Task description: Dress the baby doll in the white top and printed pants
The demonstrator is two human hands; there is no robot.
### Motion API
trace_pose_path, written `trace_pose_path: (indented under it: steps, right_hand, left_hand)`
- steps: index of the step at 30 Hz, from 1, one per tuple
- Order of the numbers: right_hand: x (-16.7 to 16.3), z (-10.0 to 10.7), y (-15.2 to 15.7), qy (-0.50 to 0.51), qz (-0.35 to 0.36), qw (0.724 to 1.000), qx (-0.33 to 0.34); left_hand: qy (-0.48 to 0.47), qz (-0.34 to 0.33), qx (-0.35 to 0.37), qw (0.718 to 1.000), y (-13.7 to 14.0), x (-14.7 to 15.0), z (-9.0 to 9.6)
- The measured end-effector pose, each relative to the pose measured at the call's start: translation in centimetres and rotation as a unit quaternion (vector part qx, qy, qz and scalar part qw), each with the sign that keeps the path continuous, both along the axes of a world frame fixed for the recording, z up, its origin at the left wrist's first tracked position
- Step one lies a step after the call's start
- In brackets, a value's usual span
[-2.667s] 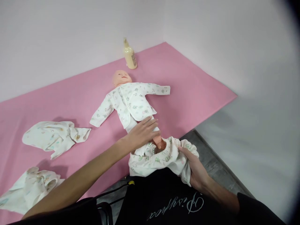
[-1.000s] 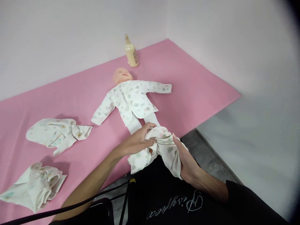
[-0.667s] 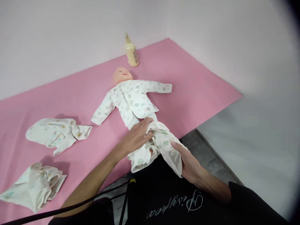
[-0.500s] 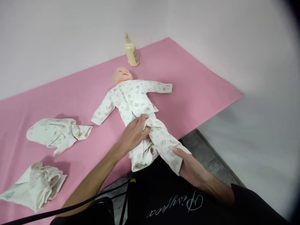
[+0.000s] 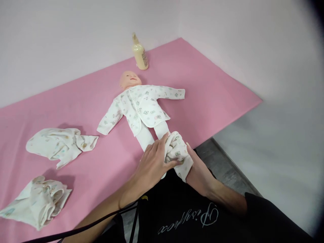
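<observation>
A baby doll [image 5: 141, 104] lies on its back on a pink mat [image 5: 202, 87], head toward the wall. It wears a white printed top; its white legs show below the hem. At the doll's feet a pair of white printed trousers [image 5: 177, 150] is bunched up. My left hand [image 5: 154, 163] grips the bunched cloth from the left, fingers curled over it. My right hand [image 5: 198, 170] holds the same cloth from the right and below. The doll's feet are hidden under the cloth and my hands.
A cream bottle [image 5: 139, 53] stands on the mat by the wall beyond the doll's head. Two crumpled white printed garments lie at the left, one [image 5: 59, 145] mid-left and one [image 5: 37, 201] near the front left. Grey floor [image 5: 227, 175] begins at the mat's right edge.
The trousers, drawn up along the doll's legs toward the top's hem half a second ago, are now bunched down at the feet. Both hands came back toward me with the cloth.
</observation>
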State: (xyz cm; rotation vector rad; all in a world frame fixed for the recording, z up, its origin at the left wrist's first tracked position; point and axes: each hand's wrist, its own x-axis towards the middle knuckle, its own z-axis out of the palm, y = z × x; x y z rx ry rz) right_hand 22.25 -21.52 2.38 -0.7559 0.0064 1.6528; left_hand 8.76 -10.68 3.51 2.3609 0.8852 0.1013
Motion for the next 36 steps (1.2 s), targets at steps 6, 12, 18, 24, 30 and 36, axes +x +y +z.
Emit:
trace_pose_path:
  steps: [6,12,18,24,30,36]
  right_hand:
    - [0.0,-0.4,0.0,0.013,-0.002,1.0,0.009]
    - [0.3,-0.2,-0.3,0.013,0.009,1.0,0.017]
    - [0.5,-0.4,-0.3,-0.018,-0.002,0.998,0.056]
    - [0.5,0.0,-0.2,-0.076,0.019,0.993,0.084]
    - [0.7,-1.0,-1.1,-0.224,0.066,0.97,0.062]
    - [1.7,-0.9,-1.5,-0.452,0.151,0.873,0.106]
  left_hand:
    - [-0.017,0.005,-0.141,0.99,1.1,0.4,0.0]
    - [-0.04,-0.044,-0.288,0.956,3.0,0.4,2.0]
    - [-0.003,-0.036,-0.232,0.972,4.8,0.1,2.0]
    - [0.033,-0.046,-0.155,0.986,5.2,0.3,1.9]
    - [0.031,-0.027,-0.166,0.985,6.1,0.3,2.0]
    - [-0.004,-0.009,-0.191,0.982,6.8,0.2,1.9]
